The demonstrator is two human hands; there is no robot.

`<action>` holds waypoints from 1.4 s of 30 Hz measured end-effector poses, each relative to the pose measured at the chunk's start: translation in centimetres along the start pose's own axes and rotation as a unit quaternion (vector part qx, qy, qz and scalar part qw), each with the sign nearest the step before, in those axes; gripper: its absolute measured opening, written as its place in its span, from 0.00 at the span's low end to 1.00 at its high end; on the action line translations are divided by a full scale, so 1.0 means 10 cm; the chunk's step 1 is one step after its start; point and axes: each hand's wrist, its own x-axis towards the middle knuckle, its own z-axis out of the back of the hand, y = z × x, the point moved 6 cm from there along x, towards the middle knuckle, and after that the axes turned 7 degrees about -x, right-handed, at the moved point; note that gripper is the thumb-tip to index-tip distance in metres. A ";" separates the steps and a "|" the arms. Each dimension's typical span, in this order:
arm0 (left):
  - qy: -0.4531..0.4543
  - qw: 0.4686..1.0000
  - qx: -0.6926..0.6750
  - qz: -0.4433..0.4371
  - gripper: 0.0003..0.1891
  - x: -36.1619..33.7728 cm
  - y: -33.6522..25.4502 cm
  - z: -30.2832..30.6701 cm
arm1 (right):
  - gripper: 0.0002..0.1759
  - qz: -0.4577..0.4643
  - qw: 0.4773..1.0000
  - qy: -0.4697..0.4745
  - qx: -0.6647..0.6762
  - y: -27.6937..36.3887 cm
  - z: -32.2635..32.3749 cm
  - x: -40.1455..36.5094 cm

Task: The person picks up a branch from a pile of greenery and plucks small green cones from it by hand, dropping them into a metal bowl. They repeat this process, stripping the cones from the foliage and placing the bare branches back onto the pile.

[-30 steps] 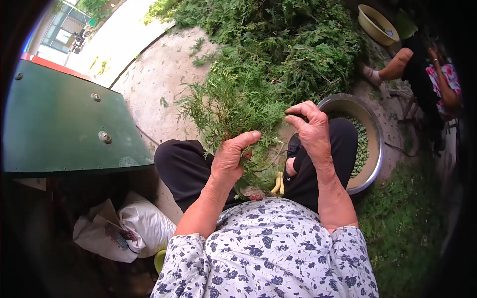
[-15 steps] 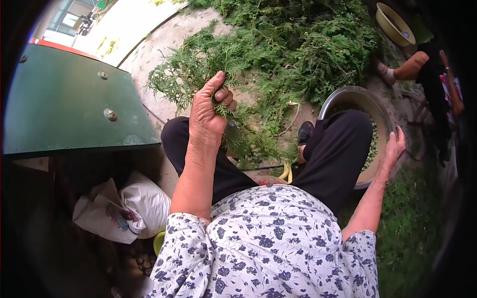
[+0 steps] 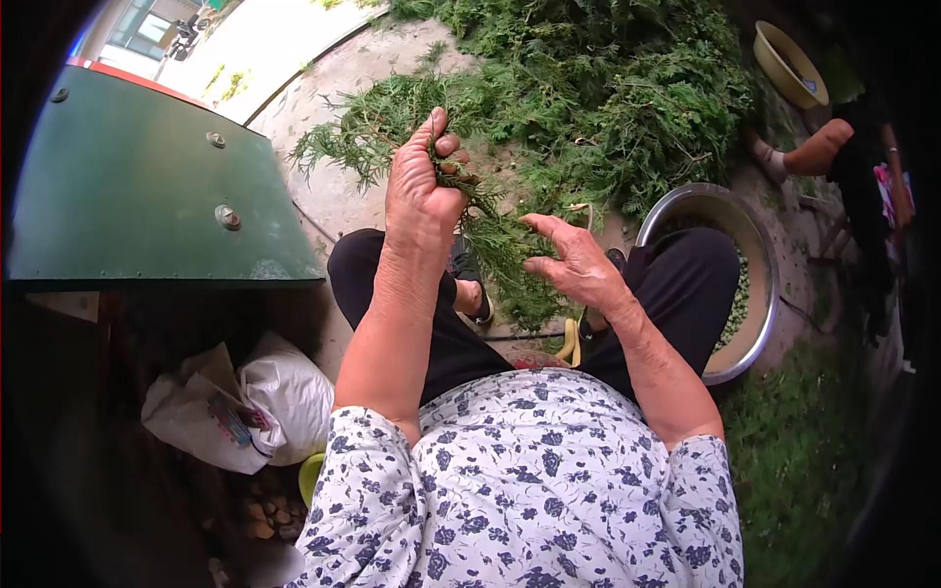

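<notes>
Head view shows the right hand [image 3: 578, 265] back from the basin [image 3: 760, 257] at right, fingers loosely open beside the leafy sprig [image 3: 505, 250], which the left hand [image 3: 421, 191] clenches at upper centre.

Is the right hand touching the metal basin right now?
Apart. The head view shows the right hand raised at the green sprig, with the black trouser leg lying between it and the metal basin.
</notes>
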 end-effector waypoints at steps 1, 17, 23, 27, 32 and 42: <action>0.001 1.000 -0.002 -0.003 0.05 0.00 0.00 -0.02 | 0.22 -0.028 0.997 0.042 0.066 -0.08 -0.11 0.06; 0.173 0.984 0.033 0.036 0.22 -0.04 0.36 0.19 | 0.10 -0.128 0.908 0.035 0.398 -0.12 -0.30 0.20; 0.059 0.996 0.008 0.073 0.12 0.02 0.54 0.46 | 0.17 -0.004 0.940 0.105 0.325 0.04 -0.29 0.12; 0.040 0.995 -0.014 0.087 0.08 -0.07 0.54 0.51 | 0.17 -0.087 0.948 0.046 0.302 0.05 -0.10 0.03; 0.044 0.995 0.010 0.089 0.05 -0.14 0.53 0.55 | 0.16 -0.119 0.932 -0.112 0.325 -0.37 0.36 -0.02; 0.035 0.994 -0.002 0.102 0.10 -0.27 0.60 0.45 | 0.18 -0.046 0.939 -0.106 0.324 -0.04 0.51 0.08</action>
